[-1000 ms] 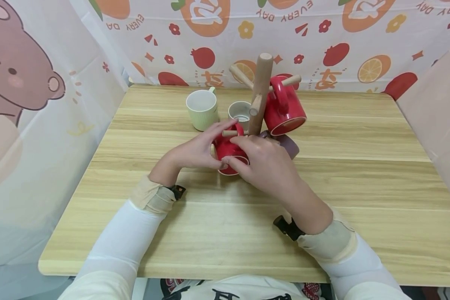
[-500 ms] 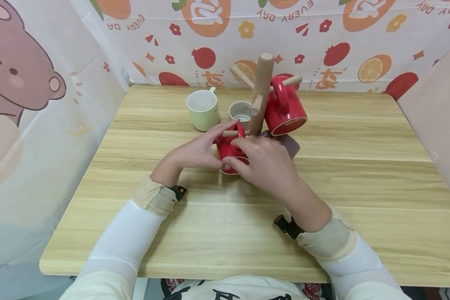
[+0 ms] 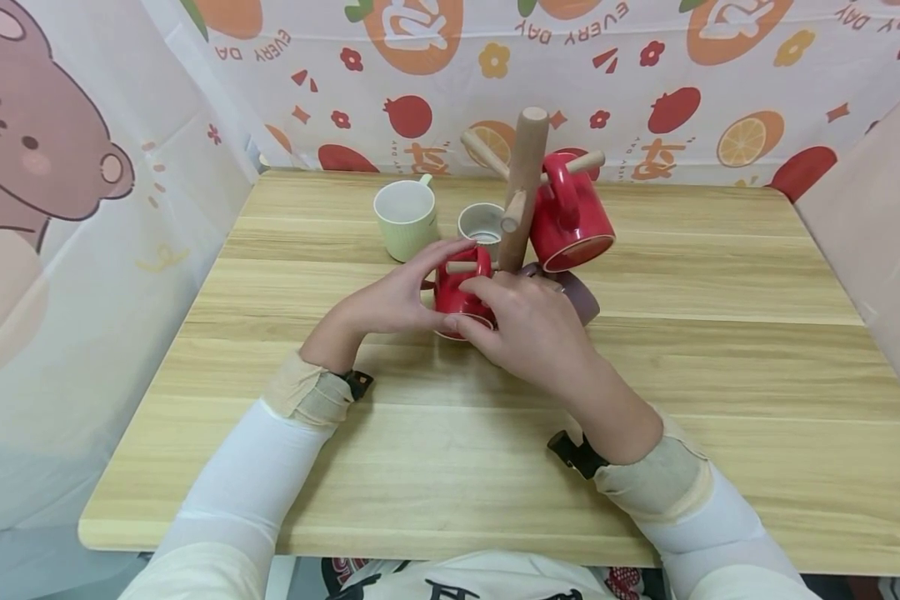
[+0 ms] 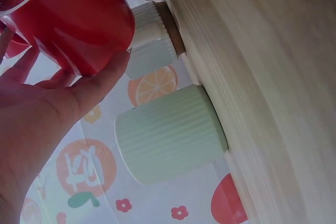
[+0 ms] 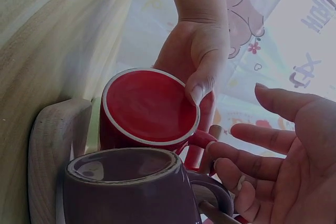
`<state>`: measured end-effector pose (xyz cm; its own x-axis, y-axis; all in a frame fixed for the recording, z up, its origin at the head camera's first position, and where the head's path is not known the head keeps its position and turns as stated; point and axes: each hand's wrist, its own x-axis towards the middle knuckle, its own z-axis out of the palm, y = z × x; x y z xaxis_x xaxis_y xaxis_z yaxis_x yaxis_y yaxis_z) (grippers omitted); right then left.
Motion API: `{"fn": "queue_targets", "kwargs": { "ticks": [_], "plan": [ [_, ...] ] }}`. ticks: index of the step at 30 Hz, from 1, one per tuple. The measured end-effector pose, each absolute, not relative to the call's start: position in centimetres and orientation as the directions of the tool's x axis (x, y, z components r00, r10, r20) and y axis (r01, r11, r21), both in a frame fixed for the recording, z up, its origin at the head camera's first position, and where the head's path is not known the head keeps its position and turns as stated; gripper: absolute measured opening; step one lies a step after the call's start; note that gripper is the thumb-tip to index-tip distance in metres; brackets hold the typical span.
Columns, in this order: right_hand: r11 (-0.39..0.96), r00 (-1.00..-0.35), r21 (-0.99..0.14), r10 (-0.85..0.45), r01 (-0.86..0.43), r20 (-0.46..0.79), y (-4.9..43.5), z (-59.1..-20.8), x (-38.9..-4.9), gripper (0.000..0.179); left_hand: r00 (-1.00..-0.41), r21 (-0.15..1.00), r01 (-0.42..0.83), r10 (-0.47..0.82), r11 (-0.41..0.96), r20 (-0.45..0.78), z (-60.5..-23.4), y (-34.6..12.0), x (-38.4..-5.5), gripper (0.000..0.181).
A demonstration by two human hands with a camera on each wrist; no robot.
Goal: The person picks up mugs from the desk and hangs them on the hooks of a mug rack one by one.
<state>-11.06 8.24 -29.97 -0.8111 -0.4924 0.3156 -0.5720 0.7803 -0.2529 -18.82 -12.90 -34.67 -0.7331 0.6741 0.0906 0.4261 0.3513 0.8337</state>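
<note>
A red mug point(image 3: 457, 296) hangs by its handle around a low peg on the left of the wooden mug tree point(image 3: 525, 183). My left hand point(image 3: 397, 300) holds its body, thumb near the base and fingers along the far side. Close by on the right is my right hand point(image 3: 532, 325); in the right wrist view, its loosely bent fingers point(image 5: 252, 163) reach the red mug's handle, pinching nothing. Partly hidden behind that hand, a purple mug point(image 3: 579, 297) is on the tree's lower right. Higher up hangs a second red mug point(image 3: 573, 221).
A pale green mug point(image 3: 405, 221) stands upright at the back left of the wooden table point(image 3: 450, 467). Beside it is a small grey-white ribbed cup point(image 3: 482, 222), partly behind the tree. A printed curtain point(image 3: 300, 83) borders the table's back edge.
The held red mug has swung slightly, its base rising and turning further out of sight. My left thumb shifted with it. My right hand stays nearly in place.
</note>
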Motion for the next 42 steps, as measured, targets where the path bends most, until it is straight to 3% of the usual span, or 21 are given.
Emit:
{"fn": "queue_targets", "kwargs": {
  "ticks": [21, 31, 39, 42],
  "plan": [
    [0.783, -0.818, -0.261, -0.492, -0.565, 0.297, 8.4, -30.0, -11.0, 0.042, -0.744, 0.832, 0.411, 0.665, 0.373, 0.07, -34.5, -12.8, -19.2, 0.089],
    [0.769, -0.825, -0.309, -0.486, -0.561, 0.288, 8.3, -30.0, -11.0, 0.039, -0.799, 0.836, 0.373, 0.597, 0.402, 0.07, -32.9, -15.2, -19.5, 0.09],
    [0.766, -0.835, -0.335, -0.49, -0.549, 0.25, 8.2, -30.0, -11.1, 0.046, -0.879, 0.821, 0.325, 0.471, 0.47, 0.078, -31.7, -17.2, -20.3, 0.067],
    [0.761, -0.829, -0.332, -0.492, -0.557, 0.265, 8.2, -30.0, -11.3, 0.045, -0.894, 0.77, 0.346, 0.438, 0.536, 0.097, -31.3, -17.2, -21.1, 0.066]
  ]
}}
